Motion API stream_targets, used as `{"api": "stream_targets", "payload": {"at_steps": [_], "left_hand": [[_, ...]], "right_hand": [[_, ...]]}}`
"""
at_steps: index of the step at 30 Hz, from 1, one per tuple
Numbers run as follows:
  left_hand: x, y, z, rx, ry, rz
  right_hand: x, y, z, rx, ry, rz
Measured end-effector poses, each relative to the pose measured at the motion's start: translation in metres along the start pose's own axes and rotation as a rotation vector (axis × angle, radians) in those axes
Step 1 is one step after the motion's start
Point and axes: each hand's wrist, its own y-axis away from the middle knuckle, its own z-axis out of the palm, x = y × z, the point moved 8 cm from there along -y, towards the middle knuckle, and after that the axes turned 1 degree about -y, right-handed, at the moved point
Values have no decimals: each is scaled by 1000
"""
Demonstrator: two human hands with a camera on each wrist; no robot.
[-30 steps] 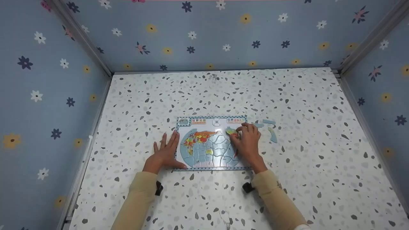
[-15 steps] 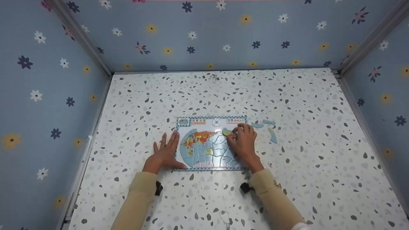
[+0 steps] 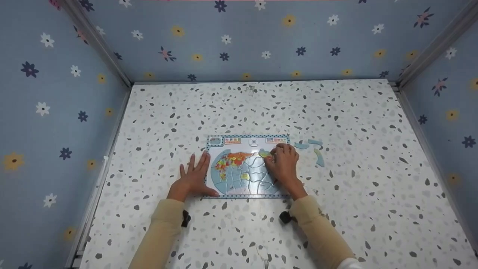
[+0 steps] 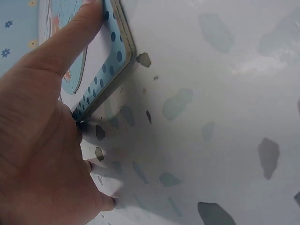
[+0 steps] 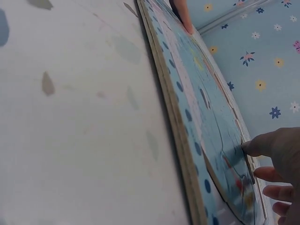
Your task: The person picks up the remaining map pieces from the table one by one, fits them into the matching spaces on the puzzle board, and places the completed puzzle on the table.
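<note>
A world-map jigsaw puzzle [image 3: 231, 179] in a board with a dotted blue border lies flat on the table. My left hand [image 3: 191, 181] rests spread along its left side, thumb on the lower left corner; in the left wrist view the thumb [image 4: 70, 40] reaches over the border. With curled fingers and thumb, my right hand [image 3: 286, 164] pinches a green and blue puzzle piece [image 3: 263, 153] at the map's upper right. In the right wrist view the thumb [image 5: 260, 145] touches a piece's edge. The hand hides part of the map's right side.
Three loose puzzle pieces lie right of the board: a blue strip [image 3: 301, 145], another blue strip [image 3: 314, 142] and a curved blue-green piece [image 3: 319, 158]. Flower-patterned panels [image 3: 242, 41] border the speckled table [image 3: 179, 112] at the back and both sides.
My right hand has moved slightly left with the puzzle piece, bringing it closer to the map's upper middle. My left hand stays on the board's left side.
</note>
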Motion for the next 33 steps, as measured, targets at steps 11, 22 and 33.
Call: {"api": "stream_targets", "payload": {"at_steps": [11,22,33], "left_hand": [[2,1,-1,-1,20,4],[1,2,-2,-11,25,-5],[0,-2,-1,-9,-11,-3]], "right_hand": [[2,-2,4,-56,-22,40],[3,-2,2,-77,-38,8],[0,-3,2,-71,-17,-5]]}}
